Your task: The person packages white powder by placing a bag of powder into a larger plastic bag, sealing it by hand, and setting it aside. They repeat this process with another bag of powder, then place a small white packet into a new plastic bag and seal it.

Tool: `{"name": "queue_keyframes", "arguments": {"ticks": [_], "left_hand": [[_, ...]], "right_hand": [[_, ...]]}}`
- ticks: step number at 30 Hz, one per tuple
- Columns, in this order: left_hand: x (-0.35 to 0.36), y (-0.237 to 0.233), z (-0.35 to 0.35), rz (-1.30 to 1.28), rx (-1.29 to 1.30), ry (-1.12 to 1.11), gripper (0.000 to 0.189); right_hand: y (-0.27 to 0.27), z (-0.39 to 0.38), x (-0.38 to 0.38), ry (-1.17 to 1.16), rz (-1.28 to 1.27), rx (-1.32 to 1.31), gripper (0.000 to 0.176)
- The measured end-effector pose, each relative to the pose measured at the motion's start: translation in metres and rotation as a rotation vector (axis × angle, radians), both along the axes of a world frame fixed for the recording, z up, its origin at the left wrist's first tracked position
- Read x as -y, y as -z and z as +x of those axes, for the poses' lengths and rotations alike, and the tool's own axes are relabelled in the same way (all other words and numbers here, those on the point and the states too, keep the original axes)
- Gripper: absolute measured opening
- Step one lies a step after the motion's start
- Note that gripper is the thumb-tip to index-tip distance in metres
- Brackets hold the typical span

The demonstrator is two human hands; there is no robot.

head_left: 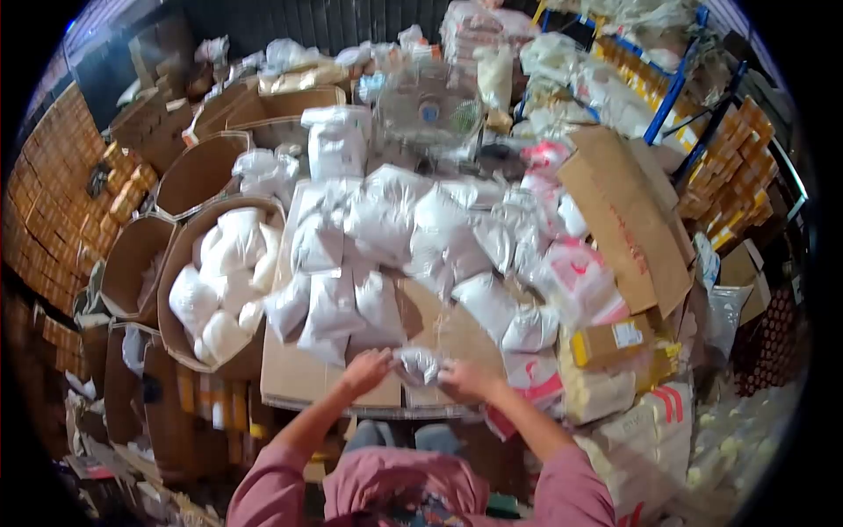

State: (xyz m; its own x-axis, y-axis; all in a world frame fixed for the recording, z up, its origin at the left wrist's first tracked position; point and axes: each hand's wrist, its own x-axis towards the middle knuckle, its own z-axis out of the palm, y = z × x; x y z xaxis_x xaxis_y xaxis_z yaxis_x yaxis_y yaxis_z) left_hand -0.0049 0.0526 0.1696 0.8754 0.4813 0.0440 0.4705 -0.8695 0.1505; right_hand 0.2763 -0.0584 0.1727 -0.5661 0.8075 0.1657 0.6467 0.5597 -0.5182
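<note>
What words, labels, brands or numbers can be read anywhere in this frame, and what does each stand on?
No text reads clearly enough to quote.
Red print on the cardboard sheet: blurred.
White label on the yellow box: too small.
Red marks on the white sack: stripes only, no letters legible.
The small bag held by the left hand and right hand: no print visible.

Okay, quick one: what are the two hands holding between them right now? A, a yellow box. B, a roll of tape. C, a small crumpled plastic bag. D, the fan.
C: the left hand and the right hand both grip the small crumpled plastic bag over the cardboard sheet, while the yellow box lies apart to the right.
</note>
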Motion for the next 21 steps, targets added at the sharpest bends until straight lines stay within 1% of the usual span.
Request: {"name": "queue_keyframes", "arguments": {"ticks": [1,2,3,5,6,8,9,10,13,14,15,18,21], "left_hand": [[0.006,0.007,-0.005,0.057,-0.090,-0.002,0.020],[0.003,-0.003,-0.003,0.072,-0.054,0.121,0.022],[0.004,-0.021,0.005,0.124,-0.052,0.209,0.020],[0.007,-0.012,-0.008,0.061,0.061,0.124,0.017],[0.008,-0.009,-0.015,-0.021,0.104,0.091,0.016],[0.018,-0.010,-0.015,-0.228,0.073,0.008,0.014],[0.024,-0.013,-0.011,-0.332,0.057,-0.035,0.014],[0.029,-0.017,-0.008,-0.366,0.284,-0.056,0.018],[0.036,-0.028,0.006,-0.563,0.250,-0.330,0.020],[0.040,-0.024,0.006,-0.582,0.313,-0.368,0.028],[0.046,-0.019,0.010,-0.585,0.338,-0.426,0.028],[0.060,0.000,0.021,-0.583,0.385,-0.611,0.028],[0.060,0.010,0.020,-0.559,0.503,-0.656,0.022]], "right_hand": [[-0.004,0.003,0.001,-0.006,-0.144,0.144,0.009],[0.001,0.000,-0.002,0.019,-0.178,0.218,0.011],[0.008,-0.001,-0.005,-0.001,-0.142,0.190,0.015],[0.017,-0.003,-0.006,-0.033,-0.059,0.132,0.023],[0.012,-0.005,-0.009,-0.036,-0.067,0.163,0.023],[-0.001,-0.011,-0.002,-0.038,-0.100,0.222,0.024],[0.001,-0.015,0.002,-0.024,-0.125,0.190,0.024],[0.003,-0.020,0.001,-0.011,-0.141,0.161,0.024],[0.008,-0.029,0.004,0.048,-0.149,0.070,0.020],[0.009,-0.029,0.004,0.072,-0.139,0.040,0.020],[0.006,-0.031,0.004,0.095,-0.131,0.011,0.019],[0.004,-0.033,0.006,0.133,-0.061,0.071,0.018],[0.002,-0.032,0.015,0.124,-0.041,0.299,0.016]]}}
